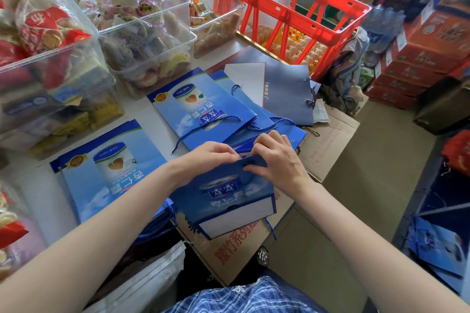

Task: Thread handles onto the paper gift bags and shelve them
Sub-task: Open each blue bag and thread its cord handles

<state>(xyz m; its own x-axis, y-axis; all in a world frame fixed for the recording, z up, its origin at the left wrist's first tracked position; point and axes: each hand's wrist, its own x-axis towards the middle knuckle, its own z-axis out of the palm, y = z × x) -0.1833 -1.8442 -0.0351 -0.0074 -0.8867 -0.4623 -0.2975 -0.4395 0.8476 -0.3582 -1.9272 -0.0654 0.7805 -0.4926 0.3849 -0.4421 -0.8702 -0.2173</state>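
Head view: both hands meet at the top edge of a blue paper gift bag [223, 198] that lies partly opened on a flattened cardboard box [328, 140], its white gusset facing the camera. The left hand [212, 156] has its fingers curled and pinches the bag's rim from the left; the right hand [276, 157] curls over the rim from the right, fingertips pressing the folded top flap. A blue cord [270, 227] trails from under the bag's lower right corner.

The bag's print shows a can with white brush-style Chinese characters on a dark blue label; the characters are too blurred to read here. Another flat bag [112, 170] of the same design lies on the tabletop [35, 185] to the left, with a heart on the can and a gold round seal in its upper corner. Beyond the hands a stack of bags [203, 109] carries threaded blue rope handles [203, 127]. A plain navy bag [287, 91] lies behind them, with small gold writing along one edge that is not legible.

The cardboard bears large red Chinese characters near the person's lap, only partly visible. Clear plastic tubs of wrapped snacks [145, 33] stand at the left, and a red crate [287, 7] sits over trays of eggs [300, 51].
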